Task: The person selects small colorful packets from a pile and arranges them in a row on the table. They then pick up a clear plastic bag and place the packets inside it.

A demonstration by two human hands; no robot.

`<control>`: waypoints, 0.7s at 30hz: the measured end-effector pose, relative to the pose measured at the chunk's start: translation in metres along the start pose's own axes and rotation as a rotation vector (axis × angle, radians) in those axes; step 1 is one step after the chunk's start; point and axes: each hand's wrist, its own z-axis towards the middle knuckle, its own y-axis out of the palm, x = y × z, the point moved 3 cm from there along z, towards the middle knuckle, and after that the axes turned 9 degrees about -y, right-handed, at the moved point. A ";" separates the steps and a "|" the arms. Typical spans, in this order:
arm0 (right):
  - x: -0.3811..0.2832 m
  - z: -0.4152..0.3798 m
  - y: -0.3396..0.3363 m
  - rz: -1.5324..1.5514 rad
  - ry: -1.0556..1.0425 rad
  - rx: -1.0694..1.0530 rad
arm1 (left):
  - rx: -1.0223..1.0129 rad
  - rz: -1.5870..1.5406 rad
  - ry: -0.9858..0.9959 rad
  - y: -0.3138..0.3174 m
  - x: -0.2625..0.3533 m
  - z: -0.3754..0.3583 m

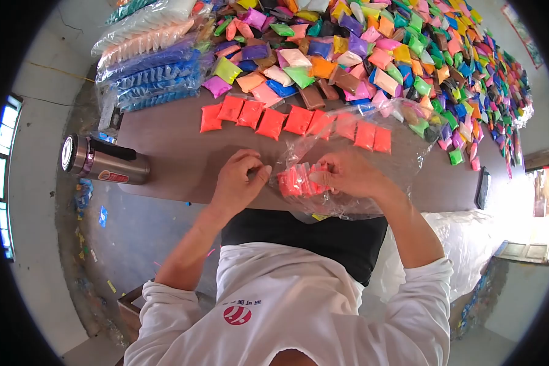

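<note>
My right hand (355,173) is closed on a stack of small red packets (299,181), its thumb lying over their right end. The stack lies inside a large clear plastic bag (402,168) that spreads around and beyond this hand. Just left of the stack is my left hand (244,178), its fingers curled in towards the thumb; whether anything thin sits between them is hidden. Beyond both hands, a row of loose red packets (270,124) lies across the brown table (177,137). The bag's film covers the right part of that row.
A big heap of multicoloured packets (378,55) fills the table's far side. Bagged stacks of packets (155,79) stand at the far left. A steel flask (113,161) lies near the left edge, a dark phone-like object (483,188) at the right edge.
</note>
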 end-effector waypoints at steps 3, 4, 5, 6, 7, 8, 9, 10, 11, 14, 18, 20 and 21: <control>-0.012 -0.005 0.000 -0.067 0.068 -0.039 | 0.035 0.105 0.124 0.008 0.004 -0.004; -0.011 -0.005 0.001 -0.066 0.064 -0.042 | 0.026 0.120 0.125 0.010 0.006 -0.005; -0.011 -0.005 0.002 -0.065 0.060 -0.046 | 0.017 0.135 0.126 0.012 0.006 -0.007; -0.011 -0.005 0.005 -0.025 0.066 -0.019 | 0.016 0.149 0.134 0.014 0.007 -0.009; -0.010 -0.005 0.007 0.015 0.071 0.008 | 0.015 0.165 0.141 0.017 0.007 -0.011; -0.011 -0.005 0.009 0.055 0.075 0.036 | 0.015 0.182 0.149 0.018 0.007 -0.013; -0.013 -0.005 0.010 0.071 0.089 0.046 | 0.005 0.166 0.134 0.019 0.006 -0.014; -0.016 -0.006 0.010 0.087 0.104 0.058 | -0.006 0.150 0.119 0.020 0.006 -0.016; -0.019 -0.007 0.009 0.103 0.119 0.070 | -0.017 0.133 0.104 0.021 0.005 -0.016; -0.024 -0.008 0.004 -0.127 -0.023 0.081 | -0.001 0.105 0.163 0.019 0.003 -0.018; -0.035 -0.021 0.009 -0.208 -0.099 0.042 | 0.012 0.104 0.184 0.017 0.001 -0.020; -0.036 -0.019 0.014 -0.230 -0.047 0.004 | 0.050 0.098 0.180 0.021 0.004 -0.021; -0.037 -0.017 0.017 -0.269 -0.065 0.040 | 0.061 0.105 0.176 0.023 0.004 -0.020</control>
